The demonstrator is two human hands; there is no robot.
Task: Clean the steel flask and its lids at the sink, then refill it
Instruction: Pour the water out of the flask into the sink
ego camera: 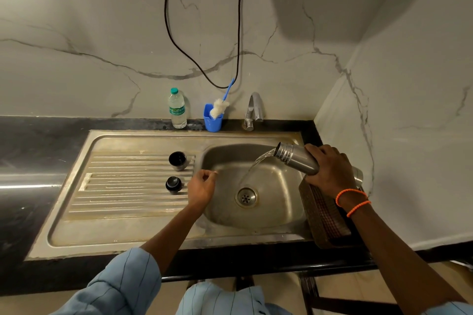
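One head-worn wide-angle view, looking forward and steeply down over the sink [256, 186] from standing height; the marble wall [102, 33] fills the top, both forearms reach in from below, edges bending with the lens.

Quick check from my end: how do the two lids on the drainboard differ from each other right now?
The cup lid sits farther back, toward the wall; the stopper lid sits nearer the person. The cup lid stands mouth up, showing a dark hollow inside and a steel outer wall; the stopper lid looks solid black with a domed, knob-like top. The cup lid also looks wider and taller. Both stand on the ribbed drainboard, apart from each other, left of the basin, and neither hand touches them.
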